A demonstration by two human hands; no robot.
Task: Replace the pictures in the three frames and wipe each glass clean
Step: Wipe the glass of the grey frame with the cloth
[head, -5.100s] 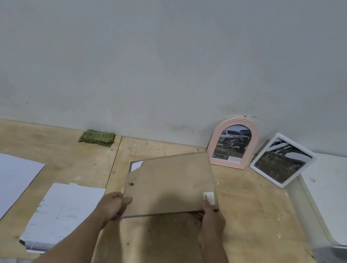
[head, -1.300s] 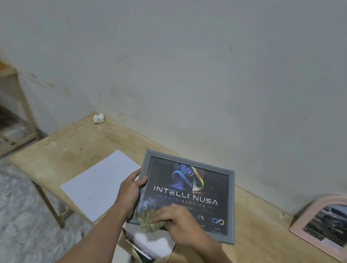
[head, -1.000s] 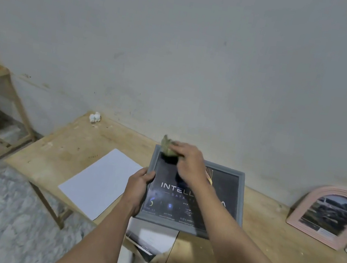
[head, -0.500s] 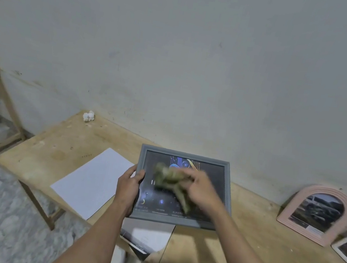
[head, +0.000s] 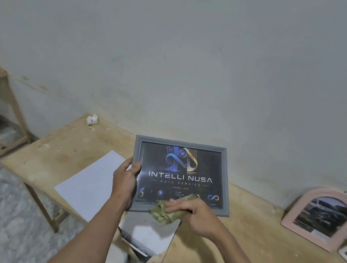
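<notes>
The grey frame [head: 180, 176] is gripped at nine o'clock by the left hand [head: 125, 178]; the green cloth [head: 163, 212] is pressed flat at its six o'clock edge under the right hand [head: 193, 215].

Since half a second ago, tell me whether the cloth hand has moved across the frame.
Yes. The right hand with the green cloth slid from mid-glass down to the grey frame's bottom edge, toward the person.

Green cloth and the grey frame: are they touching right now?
Touching. The head view shows the right hand pressing the green cloth against the bottom edge of the grey frame, overlapping it with no gap, while the left hand grips the frame's left side.
</notes>
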